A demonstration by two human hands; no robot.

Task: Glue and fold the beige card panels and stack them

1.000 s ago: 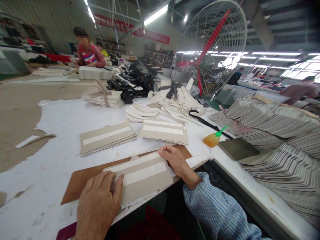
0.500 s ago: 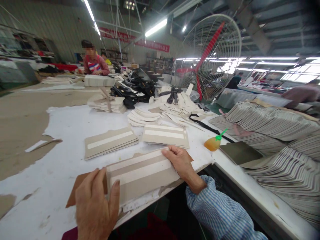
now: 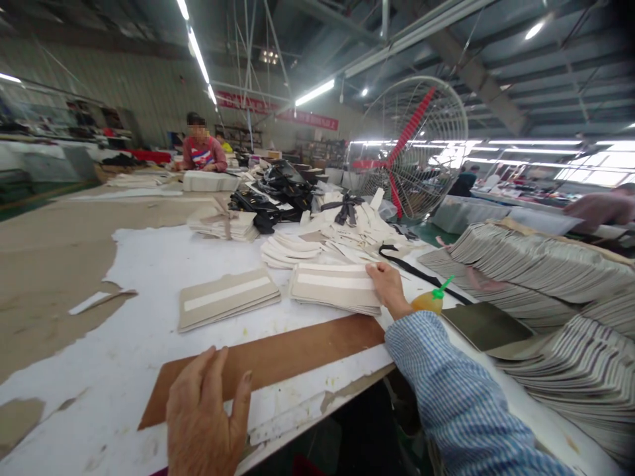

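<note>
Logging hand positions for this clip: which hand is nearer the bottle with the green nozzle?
Right. The right hand, at the right end of a beige panel stack, is just left of the bottle; the left hand, over the brown strip, is much farther left.

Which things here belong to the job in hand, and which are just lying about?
Apparently in hand:
right panel stack, right hand at its edge
brown strip, left hand over it
left panel stack

Probably lying about:
black strap
black pile
</note>
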